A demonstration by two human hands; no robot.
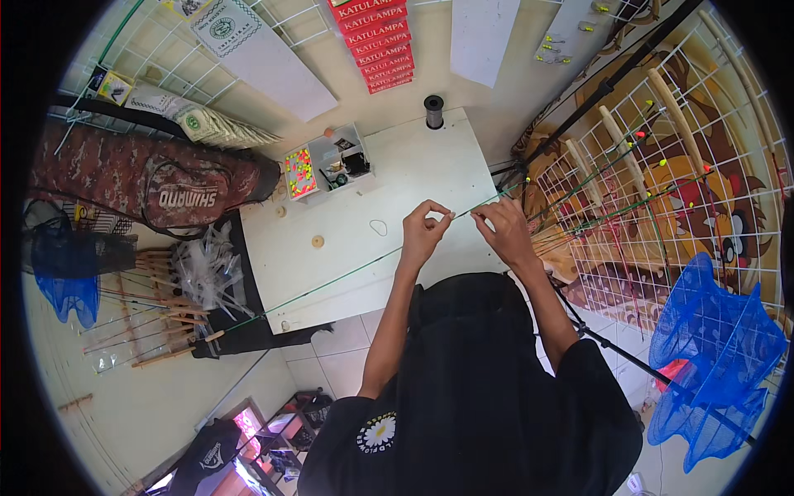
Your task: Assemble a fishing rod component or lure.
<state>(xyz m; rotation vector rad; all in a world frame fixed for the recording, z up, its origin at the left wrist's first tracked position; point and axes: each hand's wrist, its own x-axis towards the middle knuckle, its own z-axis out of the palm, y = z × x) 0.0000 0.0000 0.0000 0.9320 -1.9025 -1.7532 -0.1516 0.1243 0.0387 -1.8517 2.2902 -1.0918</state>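
A slim green fishing rod [331,283] slants across the white table, its wooden handle end past the left edge and its thin end toward the upper right. My left hand [423,234] is closed on the rod, thumb and finger pinched at its thin part. Just to the right, my right hand [506,230] is also closed in a pinch, its fingertips close to the rod. Whatever lies between those fingertips is too small to make out. A small loop of thin line [378,227] lies on the table left of my left hand.
On the white table [331,248] stand a divided box [371,175] with bright beads and a dark spool [433,112]. A wooden ring [318,241] lies nearer. Left are a camouflage rod bag [165,178] and plastic wrappers [211,269]; right, a rod rack [653,165] and blue nets [715,355].
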